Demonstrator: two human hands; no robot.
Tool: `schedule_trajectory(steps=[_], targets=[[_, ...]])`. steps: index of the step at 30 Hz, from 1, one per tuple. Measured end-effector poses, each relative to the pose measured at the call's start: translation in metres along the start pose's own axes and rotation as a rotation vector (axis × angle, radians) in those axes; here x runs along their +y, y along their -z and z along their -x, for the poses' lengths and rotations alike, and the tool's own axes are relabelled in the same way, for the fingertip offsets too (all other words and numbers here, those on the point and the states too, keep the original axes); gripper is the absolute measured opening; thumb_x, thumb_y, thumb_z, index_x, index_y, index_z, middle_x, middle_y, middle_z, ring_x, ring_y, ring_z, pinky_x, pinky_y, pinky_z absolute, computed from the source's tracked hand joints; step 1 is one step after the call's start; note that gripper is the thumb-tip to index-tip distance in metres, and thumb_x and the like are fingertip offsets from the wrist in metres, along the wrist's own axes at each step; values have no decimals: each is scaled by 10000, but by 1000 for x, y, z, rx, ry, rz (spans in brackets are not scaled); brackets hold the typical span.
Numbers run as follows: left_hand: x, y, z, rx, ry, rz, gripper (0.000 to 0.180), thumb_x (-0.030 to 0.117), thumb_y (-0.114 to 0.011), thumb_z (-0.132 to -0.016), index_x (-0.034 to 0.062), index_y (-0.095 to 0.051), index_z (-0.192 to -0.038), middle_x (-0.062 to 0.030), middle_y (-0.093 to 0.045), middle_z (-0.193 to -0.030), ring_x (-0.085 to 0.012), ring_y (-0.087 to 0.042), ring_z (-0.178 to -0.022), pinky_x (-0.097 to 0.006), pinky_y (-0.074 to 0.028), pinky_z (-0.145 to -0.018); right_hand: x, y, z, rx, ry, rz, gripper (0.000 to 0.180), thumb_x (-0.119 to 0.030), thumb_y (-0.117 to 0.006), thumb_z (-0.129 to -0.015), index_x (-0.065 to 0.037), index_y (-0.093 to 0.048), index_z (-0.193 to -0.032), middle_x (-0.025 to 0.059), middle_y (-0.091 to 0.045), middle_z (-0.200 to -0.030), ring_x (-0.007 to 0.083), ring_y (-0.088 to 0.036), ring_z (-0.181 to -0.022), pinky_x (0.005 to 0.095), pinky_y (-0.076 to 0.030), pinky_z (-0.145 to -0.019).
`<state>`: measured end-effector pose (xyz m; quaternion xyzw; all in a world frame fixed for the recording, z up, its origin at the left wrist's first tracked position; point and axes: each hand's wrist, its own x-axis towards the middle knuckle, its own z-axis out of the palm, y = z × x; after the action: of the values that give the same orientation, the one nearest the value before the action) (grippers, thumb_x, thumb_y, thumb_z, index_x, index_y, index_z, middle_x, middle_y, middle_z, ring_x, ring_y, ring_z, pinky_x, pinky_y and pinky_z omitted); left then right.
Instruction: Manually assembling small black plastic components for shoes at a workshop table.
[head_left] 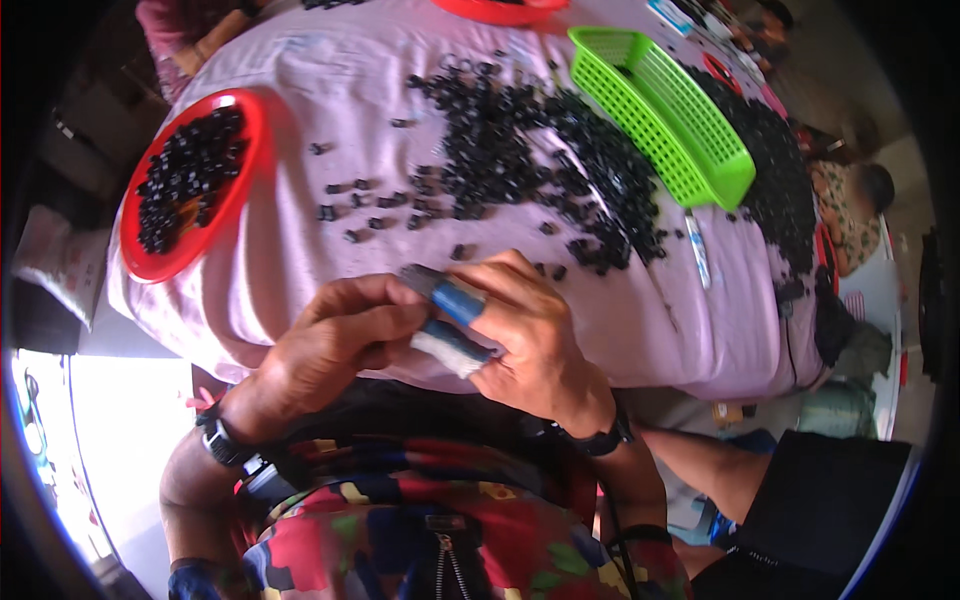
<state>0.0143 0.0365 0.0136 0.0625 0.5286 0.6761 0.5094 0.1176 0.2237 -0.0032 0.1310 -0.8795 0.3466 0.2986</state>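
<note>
Table point(330, 90) draped in pale pink cloth, filling most of the view, edge hanging toward the lap. Big loose heap of small black parts point(540, 160) spread across the middle of the cloth, within arm's reach, likely the supply pile; a second dark heap point(775, 180) running along the far right side. Green plastic mesh basket point(665, 110) lying on the cloth between the two heaps, tilted, appears empty as far as visible. Red round tray point(245, 170) at the left edge, holding a batch of black parts point(185, 180), kept apart from the loose heap, probably sorted or finished pieces. Another red dish point(500, 10) cut off at the top edge. Scattered strays point(365, 195) lying singly between tray and heap. White pen-like stick point(698, 250) lying on the cloth just below the basket. Both hands meeting close to the body, just in front of the table edge, raised for close work under the eyes. Left hand point(335, 345) curled narrow, fingertips pinched toward the right hand; what it pinches hidden, cannot tell. Right hand point(530, 340) closed in, two fingers wrapped in blue and white tape point(455, 300), likely as guards against rubbing; any small part between the fingertips too hidden to confirm. Dark watch point(215, 440) on left wrist, dark band point(600, 440) on right wrist. Another person point(850, 210) seated at far right.
</note>
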Motion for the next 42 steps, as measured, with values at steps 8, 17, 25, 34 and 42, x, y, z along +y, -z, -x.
schedule_trajectory(steps=[8,17,25,34,42], targets=[[7,7,-1,-84,18,-78,133,145,-657,-975,17,-669,-1012,21,-575,-796,-58,-469,-669,-212,-362,-614,8,-4,2,32,-36,-197,323,6,-796,-752,-24,-741,-1069,112,-708,-1081,300,-663,-945,383,-551,-806],[2,10,-12,-230,-11,-189,218,247,-690,-1000,44,-687,-921,62,-511,-727,-36,-416,-645,-214,-303,-579,9,7,-4,26,-29,-148,218,-2,-827,-704,-18,-731,-899,112,-735,-984,295,-699,-866,372,-565,-730],[-6,37,-20,-464,-16,412,303,52,-545,-1024,-38,-559,-1313,-105,-626,-1209,-150,-649,-1058,-233,-534,-851,9,16,-7,85,-171,-109,165,-14,-789,-759,-12,-747,-918,76,-742,-937,168,-615,-724,269,-485,-624],[-2,28,-17,-473,-29,549,473,-19,-491,-1022,-2,-404,-1487,-147,-482,-1491,-265,-513,-1371,-378,-410,-1175,-17,-4,-12,148,-82,-25,211,-26,-774,-798,-20,-759,-1009,56,-736,-871,102,-609,-636,238,-455,-565],[-10,17,-17,-571,-65,545,489,-8,-499,-1022,22,-400,-1500,-109,-477,-1476,-218,-478,-1387,-386,-348,-1205,-9,-26,0,190,-241,-151,203,-15,-784,-831,-4,-744,-1030,54,-739,-821,62,-615,-643,235,-507,-601]])
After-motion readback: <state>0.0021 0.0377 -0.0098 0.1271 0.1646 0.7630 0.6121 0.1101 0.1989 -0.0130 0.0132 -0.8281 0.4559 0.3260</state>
